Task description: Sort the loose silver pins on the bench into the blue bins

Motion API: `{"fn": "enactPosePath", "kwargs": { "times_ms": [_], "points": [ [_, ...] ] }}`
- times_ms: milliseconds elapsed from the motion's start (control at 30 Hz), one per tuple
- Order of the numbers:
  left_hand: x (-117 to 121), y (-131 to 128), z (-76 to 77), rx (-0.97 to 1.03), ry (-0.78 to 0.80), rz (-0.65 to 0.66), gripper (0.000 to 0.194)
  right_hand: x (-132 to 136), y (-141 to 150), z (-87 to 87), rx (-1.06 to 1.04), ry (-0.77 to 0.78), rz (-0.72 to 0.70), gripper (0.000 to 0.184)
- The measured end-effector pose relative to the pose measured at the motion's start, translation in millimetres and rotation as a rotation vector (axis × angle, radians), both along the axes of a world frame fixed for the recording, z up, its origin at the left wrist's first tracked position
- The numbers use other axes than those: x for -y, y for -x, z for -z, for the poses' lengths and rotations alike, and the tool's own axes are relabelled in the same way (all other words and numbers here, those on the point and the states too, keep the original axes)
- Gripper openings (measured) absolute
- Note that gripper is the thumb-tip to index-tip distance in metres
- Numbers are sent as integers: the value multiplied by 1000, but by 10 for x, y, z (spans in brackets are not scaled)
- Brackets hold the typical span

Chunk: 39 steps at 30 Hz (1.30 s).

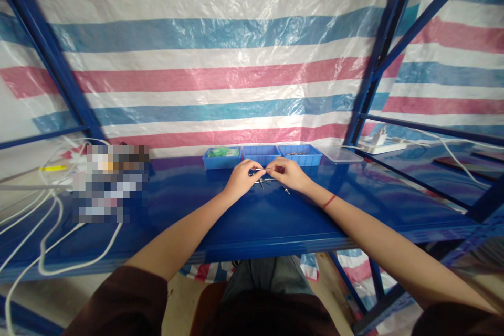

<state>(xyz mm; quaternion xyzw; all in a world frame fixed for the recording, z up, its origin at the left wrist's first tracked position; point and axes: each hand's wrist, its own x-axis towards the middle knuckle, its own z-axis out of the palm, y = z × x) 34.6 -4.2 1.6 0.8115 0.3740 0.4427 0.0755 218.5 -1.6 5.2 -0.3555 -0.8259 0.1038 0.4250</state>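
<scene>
My left hand [241,177] and my right hand [289,172] meet over the blue shelf [252,215], fingers pinched together. Between the fingertips spans a thin metal pin or screw [263,170], held at both ends. A few more small metal parts [266,182] lie on the shelf just beneath the hands. A red string circles my right wrist. Three blue bins stand right behind the hands: the left bin [221,158] holds something green, the middle bin [260,154] looks bare, the right bin [300,155] holds small metal pieces.
A clear plastic lid or tray [340,154] lies right of the bins. White cables [47,231] loop over the shelf's left side beside a blurred patch. A white power strip [384,144] sits at the right. Blue rack posts and a striped tarp stand behind.
</scene>
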Motion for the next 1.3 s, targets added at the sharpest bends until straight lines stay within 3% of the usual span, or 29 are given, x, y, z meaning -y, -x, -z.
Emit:
{"fn": "enactPosePath", "kwargs": {
  "times_ms": [167, 367, 533, 667, 833, 967, 1100, 1300],
  "points": [
    [-57, 11, 77, -60, 13, -7, 29, -129, -65, 31, -79, 99, 88, 30],
    [-115, 70, 160, -395, -10, -29, 29, -315, -343, -29, -493, 317, 383, 34],
    [-125, 90, 165, -505, -2, 9, 24, -341, -486, -45, -553, 469, 516, 37],
    [-93, 85, 112, -514, -15, 27, 19, -335, -429, -24, -438, 460, 412, 40],
    [-8, 71, 50, -538, -24, -15, 17, -283, -309, -8, -133, 317, 287, 47],
    [4, 57, 58, -475, -45, -41, 19, -195, -223, 29, 42, 281, 105, 38],
    [-39, 37, 73, -268, 2, -7, 21, -115, -99, 72, 15, 326, -97, 30],
    [-67, 0, 83, -63, 163, 66, 20, -30, 30, 42, -163, 349, -148, 30]
  ]
}}
